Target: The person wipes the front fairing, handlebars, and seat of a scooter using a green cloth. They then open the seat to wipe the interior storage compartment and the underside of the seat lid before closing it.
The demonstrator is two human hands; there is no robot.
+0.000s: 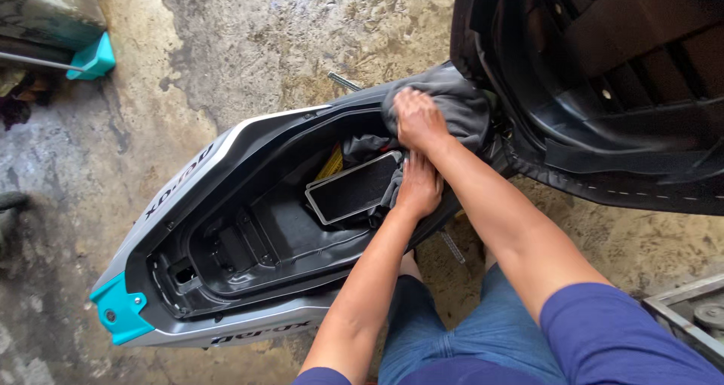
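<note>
The scooter (226, 234) stands on the dirty floor (249, 46) with its black seat (603, 83) flipped up and its storage box open. A grey cloth (452, 106) sits bunched at the front of the box. The right hand (417, 119) presses flat on it, fingers together. The left hand (419, 187) below curls over a cloth fold, beside a flat black tray (353, 189).

yellow label (329, 163) | in storage compartment (226, 242) | partly hidden

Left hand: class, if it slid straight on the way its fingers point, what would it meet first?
Probably the grey cloth under the right hand; the left hand points up toward it, though depth is unclear.
</note>
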